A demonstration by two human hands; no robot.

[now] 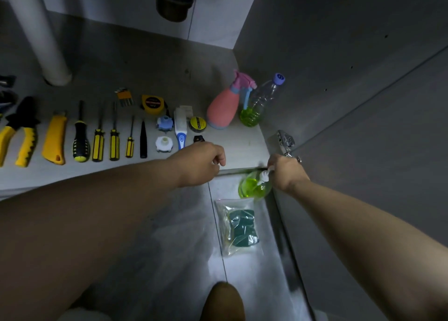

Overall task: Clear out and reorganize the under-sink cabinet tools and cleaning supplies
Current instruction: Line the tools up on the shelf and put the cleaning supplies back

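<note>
- Right hand (286,172), right of centre: its grip is wrapping tightly round the white pump neck of the pump bottle (254,186). The bottle of green liquid is hanging at the front edge of the cabinet floor (145,66), above the bag of scouring pads (238,226) lying on the room floor.
- Left hand (201,163), centre: its fingers are curling under at the same front edge. Whether this grip is holding anything cannot be told.
- Risk: the bottle is being carried by the pump neck alone. The heavy body could swing and strike the front edge or the door hinge (286,141) just above the hand, and pressure on the pump could release liquid.
- Risk: the pink spray bottle (223,107) and the clear bottle (261,102) are standing side by side in the right corner. A wide set-down could topple them onto the small parts to their left.
- Risk: the left forearm is lying just below the row of screwdrivers (114,139). A sideways sweep would scatter that row.
- Edges: the side wall is closing the space on the right, and the front lip is running under both hands.
- Open room: a bare patch is showing just below the two standing bottles, and more bare floor is showing behind the tools, beside the white pipe (41,42) at upper left.
</note>
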